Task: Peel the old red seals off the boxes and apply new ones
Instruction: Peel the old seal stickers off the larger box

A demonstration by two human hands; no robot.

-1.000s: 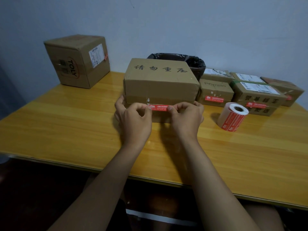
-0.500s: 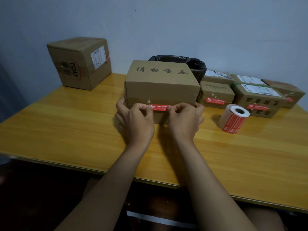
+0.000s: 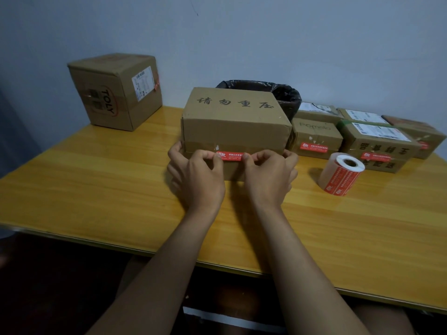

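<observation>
While the left hand [image 3: 198, 177] and right hand [image 3: 268, 177] each pinch an end of a red seal [image 3: 232, 156] against the front of the middle box [image 3: 235, 124], this box looks nearly done. Boxes at right [image 3: 316, 139] show red seals w/ torn bits; can't tell old or new. Roll [image 3: 341, 174] sits nearby.

"TOLY" on far-left box [image 3: 116, 93], likely.

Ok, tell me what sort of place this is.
Probably a small parcel packing or mail room: taped cardboard boxes with shipping labels line a wooden table, a roll of red seals stands ready, and a lined bin sits against the bare wall.
</observation>
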